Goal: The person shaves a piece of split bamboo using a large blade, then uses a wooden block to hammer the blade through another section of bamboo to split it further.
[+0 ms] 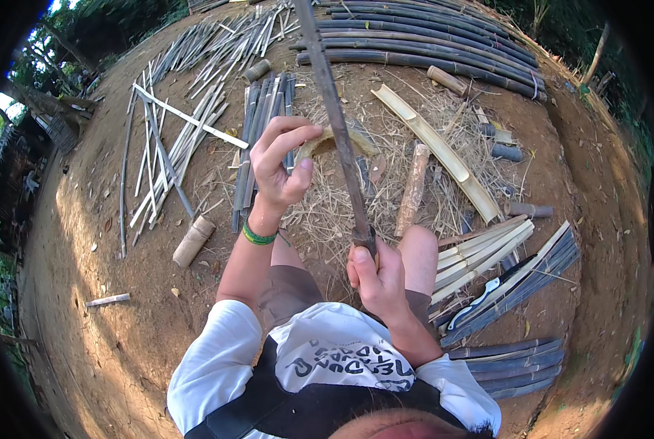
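My right hand is wrapped round the handle of a machete, whose long dark blade points up and away from me. Left of the blade, my left hand has its thumb and fingers curled at the edge of a pale, arched piece of split bamboo. The blade crosses in front of this piece, hiding part of it; I cannot tell whether they touch. Between my knees and the split bamboo, shavings cover the ground. Beyond my right knee a short bamboo log lies on them.
Long dark bamboo poles lie at the far side. A halved bamboo length is at right, near split strips with a saw on them. Thin strips spread at left. A bamboo block sits near my left knee.
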Action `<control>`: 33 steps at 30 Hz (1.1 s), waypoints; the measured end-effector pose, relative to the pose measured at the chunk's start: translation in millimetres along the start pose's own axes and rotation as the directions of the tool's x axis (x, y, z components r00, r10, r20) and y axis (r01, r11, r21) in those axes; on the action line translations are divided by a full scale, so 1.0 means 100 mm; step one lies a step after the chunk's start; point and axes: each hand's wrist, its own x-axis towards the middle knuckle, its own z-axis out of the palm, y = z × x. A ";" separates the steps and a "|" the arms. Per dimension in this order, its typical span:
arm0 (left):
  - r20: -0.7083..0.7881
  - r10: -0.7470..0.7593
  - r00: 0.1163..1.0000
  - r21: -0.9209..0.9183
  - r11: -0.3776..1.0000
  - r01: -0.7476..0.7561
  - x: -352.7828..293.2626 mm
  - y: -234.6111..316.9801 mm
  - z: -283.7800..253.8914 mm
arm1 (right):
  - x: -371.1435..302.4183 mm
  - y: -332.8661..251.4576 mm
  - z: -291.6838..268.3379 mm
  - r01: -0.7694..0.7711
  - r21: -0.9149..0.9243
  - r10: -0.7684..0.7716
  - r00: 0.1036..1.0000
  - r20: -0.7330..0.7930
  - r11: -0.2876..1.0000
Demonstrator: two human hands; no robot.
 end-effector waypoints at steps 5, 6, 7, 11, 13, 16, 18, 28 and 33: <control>0.004 0.019 1.000 -0.007 1.000 -0.019 0.01 -0.02 0.05 | -0.01 -0.01 0.01 0.024 -0.026 -0.025 0.999 -0.042 0.999; 0.011 0.019 1.000 -0.006 1.000 -0.019 0.00 -0.02 0.05 | -0.01 -0.02 0.01 0.001 -0.016 -0.002 0.999 -0.041 1.000; 0.010 0.018 1.000 -0.003 1.000 -0.018 0.00 -0.02 0.05 | -0.01 -0.03 0.01 -0.018 -0.006 0.018 0.999 -0.041 1.000; 0.018 0.023 1.000 0.005 1.000 -0.023 0.01 -0.01 0.03 | -0.03 -0.01 0.01 -0.011 -0.026 0.010 0.999 -0.045 1.000; 0.022 0.023 0.999 0.002 1.000 -0.023 0.01 -0.01 0.03 | -0.04 0.00 0.01 -0.006 -0.022 0.005 0.999 -0.040 1.000; 0.022 0.017 1.000 -0.005 1.000 -0.017 0.00 -0.01 0.04 | -0.04 0.05 0.01 0.022 -0.039 -0.024 0.999 -0.043 0.999; 0.026 0.023 0.999 -0.008 1.000 -0.022 0.01 -0.01 0.04 | -0.04 0.03 0.02 0.017 -0.034 -0.019 0.999 -0.046 0.999; 0.048 -0.038 0.998 -0.017 0.999 0.039 -0.05 -0.03 0.02 | -0.05 -0.03 -0.01 -0.023 -0.023 0.022 1.000 -0.018 0.999; 0.020 0.027 0.999 -0.022 0.999 -0.027 -0.01 -0.04 0.03 | -0.04 -0.06 -0.04 -0.025 -0.046 0.025 1.000 -0.003 0.999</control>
